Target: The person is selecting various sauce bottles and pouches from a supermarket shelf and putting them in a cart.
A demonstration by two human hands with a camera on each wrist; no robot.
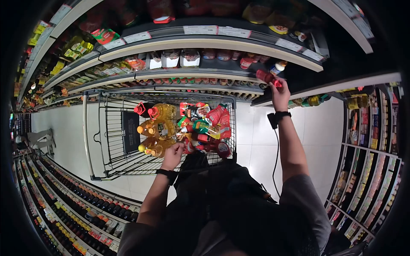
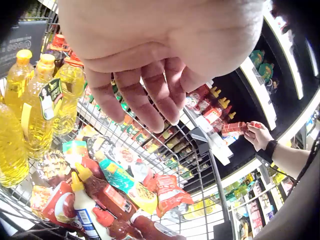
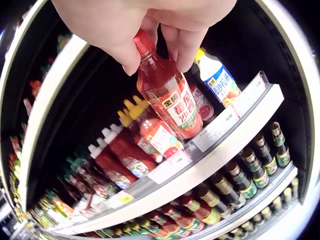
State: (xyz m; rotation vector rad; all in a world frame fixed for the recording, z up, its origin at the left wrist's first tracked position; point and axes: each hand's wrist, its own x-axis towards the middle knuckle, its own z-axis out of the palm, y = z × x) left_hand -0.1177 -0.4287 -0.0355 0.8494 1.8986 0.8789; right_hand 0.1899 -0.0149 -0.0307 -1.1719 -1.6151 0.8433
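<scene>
The person's right hand (image 1: pixel 280 93), in the upper right of the head view, is at the shelf edge (image 3: pixel 220 142) and pinches a red chili sauce bottle (image 3: pixel 170 97). In the right wrist view, at top centre, thumb and fingertips close on the neck and shoulder just under the red cap, and the bottle hangs tilted, its base near the price strip. Neighbouring sauce bottles (image 3: pixel 150 135) stand just beside it on the shelf. The bottle looks like a full, smooth plastic squeeze bottle. It is probably moderately heavy for its size, with walls that give under pressure and a glossy label that could slide in the fingers. The narrow neck offers a secure ledge below the cap, but a grip there lets the body swing. A wrap round the labelled middle would likely steady it better, provided it is not squeezed hard. The left hand (image 1: pixel 173 154), at the centre of the head view, hovers over the near end of the shopping cart (image 1: pixel 166 94). Its fingers are loosely curled on nothing, above cooking oil bottles (image 1: pixel 156 128) and red sauce packs (image 2: pixel 167 192).
</scene>
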